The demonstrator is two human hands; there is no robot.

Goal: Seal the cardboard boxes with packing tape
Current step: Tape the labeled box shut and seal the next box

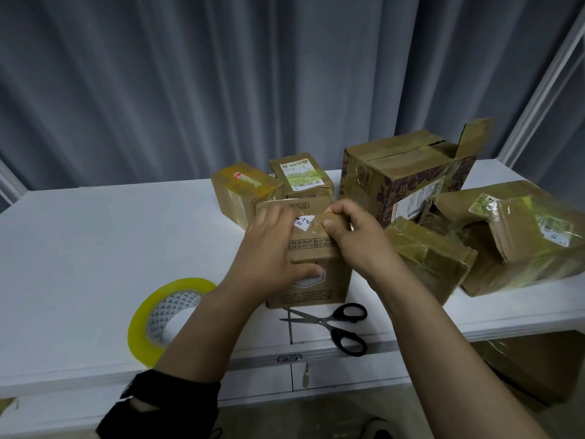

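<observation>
A small cardboard box point(311, 280) with printed text and a white label stands near the front middle of the white table point(95, 248). My left hand point(269, 245) lies over its top left side, thumb wrapped onto the front face. My right hand point(351, 232) grips the top right flap, fingers curled over its edge and thumb pressing on top. A roll of yellowish packing tape point(152, 318) lies flat at the front left, partly hidden by my left forearm. Black-handled scissors point(335, 324) lie open just in front of the box.
Two small taped boxes point(243, 191) point(300, 175) stand behind the held box. A larger box with a raised flap point(408, 172) sits at the back right. More taped boxes point(430, 251) point(522, 242) crowd the right side. A grey curtain hangs behind.
</observation>
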